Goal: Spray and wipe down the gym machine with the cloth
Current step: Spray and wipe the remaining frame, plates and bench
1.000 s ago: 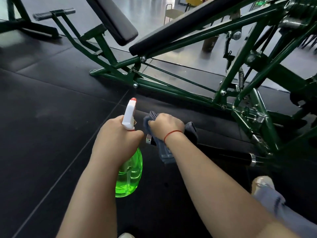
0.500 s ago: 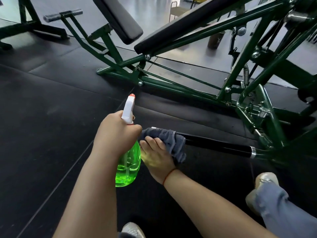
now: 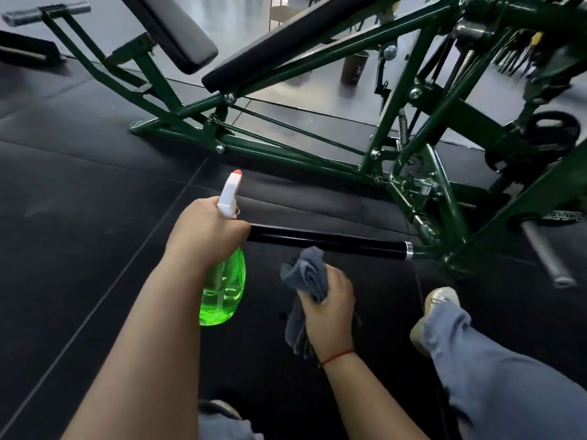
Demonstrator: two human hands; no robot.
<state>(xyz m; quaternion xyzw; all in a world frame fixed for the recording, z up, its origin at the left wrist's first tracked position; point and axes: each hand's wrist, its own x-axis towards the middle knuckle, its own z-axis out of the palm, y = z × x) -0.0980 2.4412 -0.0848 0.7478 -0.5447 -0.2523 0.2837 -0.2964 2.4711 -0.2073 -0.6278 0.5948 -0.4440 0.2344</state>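
Since half a second ago the right hand (image 3: 332, 308) has pulled the cloth (image 3: 306, 274) off the near end of the black bar (image 3: 333, 241), which now shows bare along its length. At 9 o'clock lies the dark floor mat (image 3: 79, 217). Just left of centre, the left hand (image 3: 203, 233) is curled round the neck of the spray bottle (image 3: 224, 287), whose white nozzle points toward 12 o'clock while the green body hangs toward 6 o'clock. At 3 o'clock from the bottle, the right hand's fingers are wrapped round the bunched grey cloth, just below the bar and clear of it. A red string (image 3: 338, 356) circles that wrist. The two hands are apart. From 11 to 3 o'clock stretches the green gym machine (image 3: 286, 157) with its black pad (image 3: 171, 30). At 4 o'clock, a pale shoe (image 3: 441, 300) rests on the mat.
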